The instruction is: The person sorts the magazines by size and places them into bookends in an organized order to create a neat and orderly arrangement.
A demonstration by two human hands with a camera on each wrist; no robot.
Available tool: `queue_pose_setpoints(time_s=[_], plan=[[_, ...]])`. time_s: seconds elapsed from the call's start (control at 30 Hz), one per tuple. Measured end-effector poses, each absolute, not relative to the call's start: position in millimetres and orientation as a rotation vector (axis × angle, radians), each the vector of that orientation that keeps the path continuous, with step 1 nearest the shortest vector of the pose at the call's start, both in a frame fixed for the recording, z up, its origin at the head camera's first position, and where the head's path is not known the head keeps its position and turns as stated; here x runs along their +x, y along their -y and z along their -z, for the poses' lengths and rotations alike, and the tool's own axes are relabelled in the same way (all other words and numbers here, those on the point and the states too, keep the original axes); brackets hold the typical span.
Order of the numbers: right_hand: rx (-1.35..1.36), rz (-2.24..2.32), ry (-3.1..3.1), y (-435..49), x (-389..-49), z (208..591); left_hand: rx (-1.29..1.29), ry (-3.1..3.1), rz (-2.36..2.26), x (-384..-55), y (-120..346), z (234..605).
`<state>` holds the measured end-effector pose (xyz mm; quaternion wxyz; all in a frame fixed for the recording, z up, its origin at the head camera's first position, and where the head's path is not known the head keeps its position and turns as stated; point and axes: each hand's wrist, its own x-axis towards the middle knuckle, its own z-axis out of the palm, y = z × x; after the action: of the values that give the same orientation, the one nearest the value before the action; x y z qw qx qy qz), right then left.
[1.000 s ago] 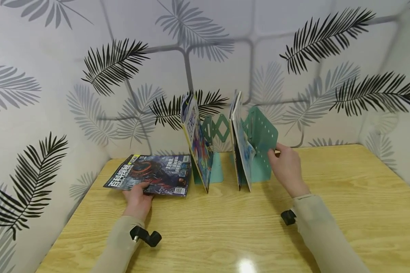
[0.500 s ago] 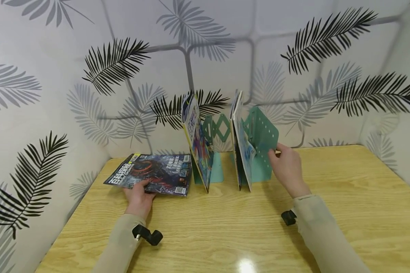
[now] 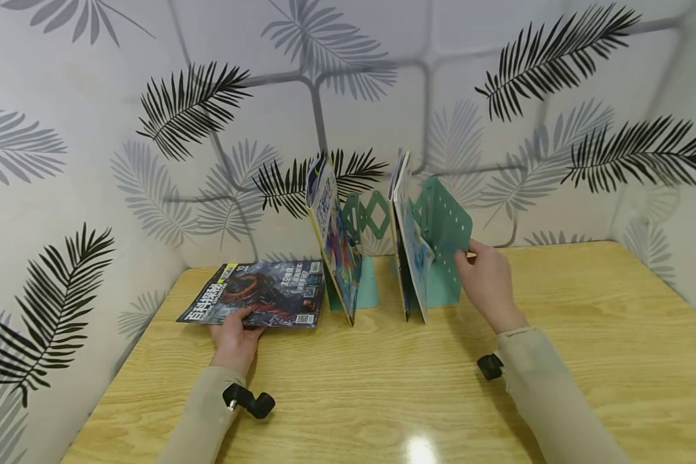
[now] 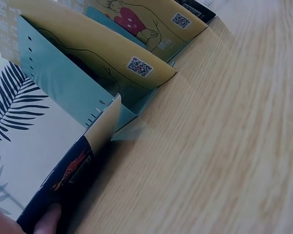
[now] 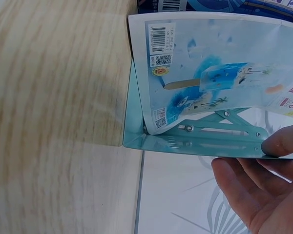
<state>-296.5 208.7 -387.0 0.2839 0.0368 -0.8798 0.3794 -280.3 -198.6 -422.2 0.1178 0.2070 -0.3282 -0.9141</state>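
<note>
My left hand (image 3: 235,341) grips a dark-covered magazine (image 3: 267,290) by its near edge, thumb on top and fingers partly hidden below. In the left wrist view that magazine (image 4: 80,168) is seen from its edge, beside the bookend's left plate (image 4: 58,73). A teal expanding metal bookend (image 3: 377,216) stands against the wall. My right hand (image 3: 487,283) pinches the edge of its perforated right plate (image 3: 449,222); in the right wrist view, thumb and fingers lie on opposite sides. Magazines (image 3: 333,245) lean at the left plate, and others (image 3: 410,245) stand nearer the right plate.
The wooden table (image 3: 348,386) runs back to a wall (image 3: 371,116) covered in leaf-patterned material. Another such wall closes the left side. A black camera mount (image 3: 248,401) sits on my left wrist, another (image 3: 490,367) on my right.
The head view has shifted slightly. Both hands keep their holds, and the dark magazine tilts very slightly; the bookend and standing magazines stay in place.
</note>
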Motion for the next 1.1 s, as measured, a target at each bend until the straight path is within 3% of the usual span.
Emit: queue_pose_setpoints(time_s=[0.63, 1.1], plan=[[0.111, -1.031, 2.37, -208.3, -294.3, 384.8, 0.619, 1.017, 2.657, -279.6, 193.8, 407.4], [0.124, -1.022, 2.354, -208.7, -294.7, 385.3, 0.497, 1.341, 2.256, -281.9, 189.9, 399.2]])
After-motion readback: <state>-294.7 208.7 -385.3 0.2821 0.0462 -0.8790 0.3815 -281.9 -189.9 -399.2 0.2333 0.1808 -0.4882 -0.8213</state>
